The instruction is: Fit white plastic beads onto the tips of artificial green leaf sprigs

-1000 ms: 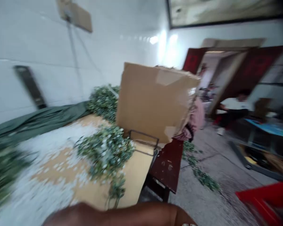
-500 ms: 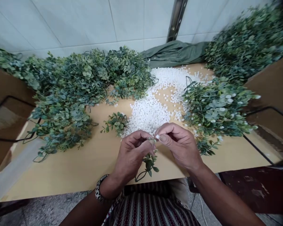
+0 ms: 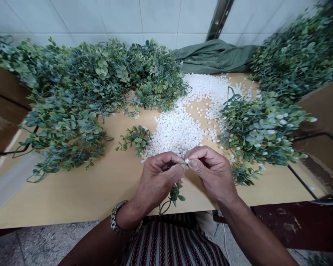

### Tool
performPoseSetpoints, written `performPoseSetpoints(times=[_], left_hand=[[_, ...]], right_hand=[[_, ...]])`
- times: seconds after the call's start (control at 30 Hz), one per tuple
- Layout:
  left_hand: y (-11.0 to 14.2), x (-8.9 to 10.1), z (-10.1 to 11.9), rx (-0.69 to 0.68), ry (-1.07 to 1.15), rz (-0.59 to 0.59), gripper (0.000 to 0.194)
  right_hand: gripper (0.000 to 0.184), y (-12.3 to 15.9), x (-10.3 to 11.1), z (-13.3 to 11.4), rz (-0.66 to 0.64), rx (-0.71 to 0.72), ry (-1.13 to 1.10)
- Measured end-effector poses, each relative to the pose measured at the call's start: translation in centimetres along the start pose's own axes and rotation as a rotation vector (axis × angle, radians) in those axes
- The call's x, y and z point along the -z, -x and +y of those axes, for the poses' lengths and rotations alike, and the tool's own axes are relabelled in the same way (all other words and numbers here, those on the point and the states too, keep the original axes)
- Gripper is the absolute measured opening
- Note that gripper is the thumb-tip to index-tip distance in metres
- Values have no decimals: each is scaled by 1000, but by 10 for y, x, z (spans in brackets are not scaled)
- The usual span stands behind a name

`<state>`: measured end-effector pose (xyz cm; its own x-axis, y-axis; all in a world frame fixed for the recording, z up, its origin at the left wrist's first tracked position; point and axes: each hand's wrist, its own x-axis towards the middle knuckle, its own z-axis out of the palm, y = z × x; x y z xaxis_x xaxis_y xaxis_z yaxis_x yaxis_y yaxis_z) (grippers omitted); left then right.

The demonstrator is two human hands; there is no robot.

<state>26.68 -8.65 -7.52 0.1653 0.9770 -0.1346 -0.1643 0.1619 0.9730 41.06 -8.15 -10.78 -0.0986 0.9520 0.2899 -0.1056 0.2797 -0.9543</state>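
My left hand (image 3: 162,179) is closed in a pinch on an artificial leafy sprig (image 3: 177,192), whose leaves and wire-like stem hang below the fingers near the table's front edge. My right hand (image 3: 212,171) pinches a small white bead (image 3: 187,161) between thumb and forefinger. The bead touches the tip held by my left fingers; whether it is seated on it I cannot tell. Just beyond both hands lies a heap of white beads (image 3: 179,129). A loose green sprig (image 3: 137,139) rests at the heap's left edge.
Piles of artificial greenery (image 3: 100,77) fill the left and back of the table (image 3: 86,192). A bunch with white tips (image 3: 266,125) lies at the right. Green cloth (image 3: 215,57) is bunched against the tiled wall (image 3: 161,18). Cardboard (image 3: 326,122) stands at the right side.
The view has shifted slightly. My fingertips have come together, so the white bead now meets the sprig's tip. Both hands keep their pinches.
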Motion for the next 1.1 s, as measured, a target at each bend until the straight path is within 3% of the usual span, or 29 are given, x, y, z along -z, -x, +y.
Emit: performPoseSetpoints(times=[0.23, 0.87, 1.1], left_hand=[[-1, 1, -2, -7, 7, -11, 12], [-5, 3, -8, -31, -29, -15, 14], [-5, 3, -11, -36, -15, -6, 13]], right_hand=[[11, 0, -2, 1, 34, 3, 43], [13, 5, -7, 3, 79, 298, 286], [14, 4, -7, 3, 64, 291, 306]])
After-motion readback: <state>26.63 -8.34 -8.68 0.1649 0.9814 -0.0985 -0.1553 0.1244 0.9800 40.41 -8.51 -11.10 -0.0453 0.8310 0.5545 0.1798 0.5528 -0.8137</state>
